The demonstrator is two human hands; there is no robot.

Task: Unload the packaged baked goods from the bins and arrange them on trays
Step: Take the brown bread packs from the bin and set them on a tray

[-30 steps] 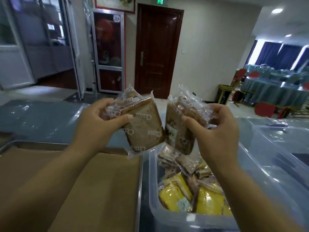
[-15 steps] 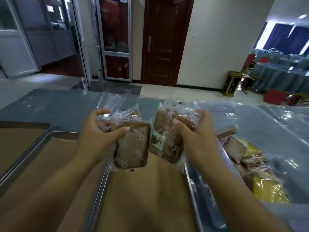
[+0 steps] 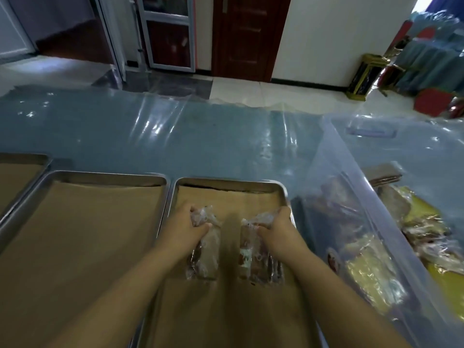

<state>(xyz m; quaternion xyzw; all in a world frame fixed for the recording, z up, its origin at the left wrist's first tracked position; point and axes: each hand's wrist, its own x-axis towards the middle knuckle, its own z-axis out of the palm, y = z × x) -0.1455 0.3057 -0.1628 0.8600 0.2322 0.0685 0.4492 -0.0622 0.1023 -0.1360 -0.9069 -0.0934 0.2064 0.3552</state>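
Both forearms reach forward over the steel tray lined with brown paper (image 3: 227,182), the nearest tray to the person. The left hand (image 3: 183,229) has its fingers curled over the top of the left bundle of clear-wrapped brown baked slices (image 3: 204,254), thumb pressed on the near face. The right hand (image 3: 278,229) grasps the right bundle of clear-wrapped brown baked slices (image 3: 254,257) the same way. Both bundles stand on edge over that tray's middle, apart from each other, with a strip of bare paper between them. Whether their lower ends rest on the paper cannot be told.

The tray sits on a table covered in blue-grey cloth under clear plastic film (image 3: 200,136). Just left of it lies a second paper-lined steel tray (image 3: 100,175), and a third tray's corner (image 3: 22,156) shows further left. Against the tray's right rim stands a clear plastic bin (image 3: 351,187) holding yellow and brown wrapped baked goods (image 3: 371,277).

Beyond the table's far edge are pale floor tiles, a dark wooden door (image 3: 243,33), a glass-panelled door (image 3: 168,33) and, far right, red chairs (image 3: 431,101). Paper lies open on the tray ahead of and behind the bundles.
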